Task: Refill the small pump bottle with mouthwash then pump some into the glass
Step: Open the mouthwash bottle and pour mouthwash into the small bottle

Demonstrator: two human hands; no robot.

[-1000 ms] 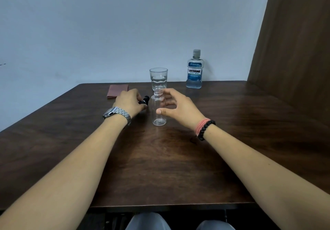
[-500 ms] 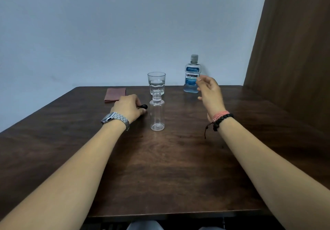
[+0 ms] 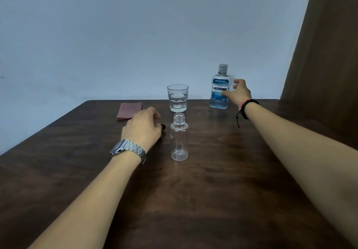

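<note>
Right hand (image 3: 239, 94) reached mouthwash bottle (image 3: 219, 90), perhaps touching

Tabletop (image 3: 203, 200): dark brown, wood grain. Small pump bottle (image 3: 179, 142): clear, colourless. Glass (image 3: 177, 98): clear. Mouthwash bottle (image 3: 219, 88): pale blue, blue-and-white label, grey cap. Cloth (image 3: 129, 110) at 11 o'clock: dusty pink. Wall (image 3: 135, 35): pale grey-blue.

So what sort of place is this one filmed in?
Probably a plain indoor room set up for recording: a dark wooden table against a bare pale wall, holding only a mouthwash bottle, glass and small empty bottle.
</note>
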